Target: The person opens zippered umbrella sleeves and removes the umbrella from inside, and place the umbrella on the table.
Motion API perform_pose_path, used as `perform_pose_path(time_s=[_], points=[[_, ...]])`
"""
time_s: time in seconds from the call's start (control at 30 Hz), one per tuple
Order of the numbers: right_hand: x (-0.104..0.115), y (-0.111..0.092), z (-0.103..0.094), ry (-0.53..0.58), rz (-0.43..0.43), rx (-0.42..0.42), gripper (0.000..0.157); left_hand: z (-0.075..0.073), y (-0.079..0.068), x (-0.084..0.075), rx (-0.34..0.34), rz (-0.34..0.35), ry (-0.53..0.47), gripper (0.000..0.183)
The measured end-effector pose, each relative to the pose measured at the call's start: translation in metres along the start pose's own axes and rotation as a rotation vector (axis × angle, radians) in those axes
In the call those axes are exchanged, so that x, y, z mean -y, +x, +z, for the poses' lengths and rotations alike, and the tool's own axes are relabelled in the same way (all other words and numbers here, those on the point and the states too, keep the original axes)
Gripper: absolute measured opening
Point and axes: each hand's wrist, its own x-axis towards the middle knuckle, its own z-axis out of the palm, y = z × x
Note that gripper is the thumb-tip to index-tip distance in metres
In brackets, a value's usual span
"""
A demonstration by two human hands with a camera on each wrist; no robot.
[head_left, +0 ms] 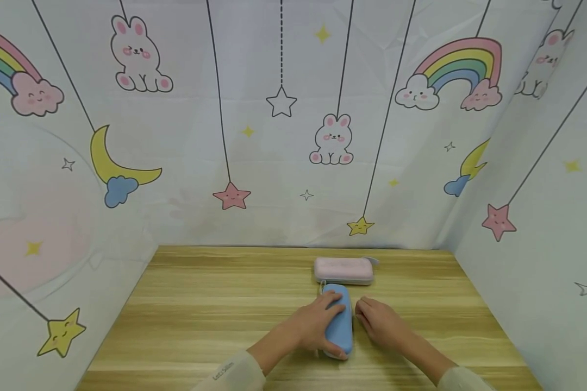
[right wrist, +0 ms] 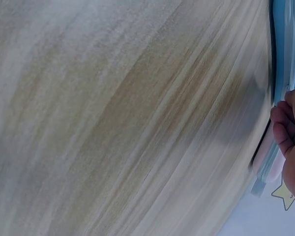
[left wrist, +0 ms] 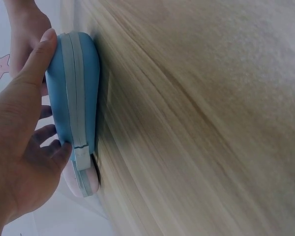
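Observation:
A blue hard-shell zip case [head_left: 341,328] lies lengthwise on the wooden table. My left hand [head_left: 313,326] grips it from the left, thumb at the near end and fingers spread over the top. Along its side, the left wrist view shows a pale closed zipper band [left wrist: 74,93] and a small light tab [left wrist: 82,160] at the far end. My right hand [head_left: 380,321] is close against the case's right side, fingers curled. In the right wrist view its thumb and forefinger pinch at the zipper slider [right wrist: 287,90], the pull hidden by the fingertips.
Just beyond the blue case lies a pink zip case [head_left: 343,269], crosswise, with a grey strap [head_left: 370,260] at its right end. The wooden table [head_left: 215,304] ends at a white cloth backdrop [head_left: 274,163] printed with stars and rabbits; similar cloth stands on both sides.

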Motion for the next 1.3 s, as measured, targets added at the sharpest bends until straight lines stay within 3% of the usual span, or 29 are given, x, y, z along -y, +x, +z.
perform_pose_path(time_s=[0.67,1.3], points=[[0.0020,-0.0042,-0.0004,0.063,-0.032,-0.034,0.014,0.0014,-0.0002,0.0007,-0.012,0.018,-0.018,0.109],[0.0037,-0.0042,-0.0045,0.077,-0.007,0.057,0.011,0.0011,0.0004,0.0012,0.002,0.008,-0.026,0.109]])
